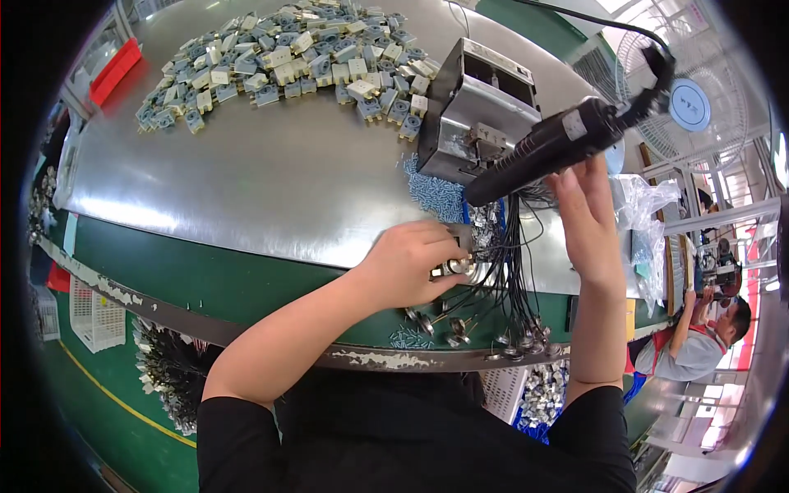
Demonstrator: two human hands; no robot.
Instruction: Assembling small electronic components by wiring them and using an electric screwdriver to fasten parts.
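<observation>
My left hand (415,261) is closed around a small round metal part (456,266) at the green front strip of the bench; the fingers hide some of it. My right hand (590,226) is raised on the right, its fingers stretched upward just under a black electric screwdriver (542,152). Whether the fingertips touch the tool is unclear, as they pass partly behind it. The screwdriver slants down to the left, with a cable at its upper end. Black wires (514,263) with round metal ends run down between my hands. Beyond my left hand is a pile of small blue screws (436,193).
A big heap of grey and cream blocks (304,62) covers the back of the metal bench (222,181). A metal box-shaped machine (485,103) stands behind the screws. At right are clear plastic bags (645,226), a fan (690,105) and a person (690,337) at work.
</observation>
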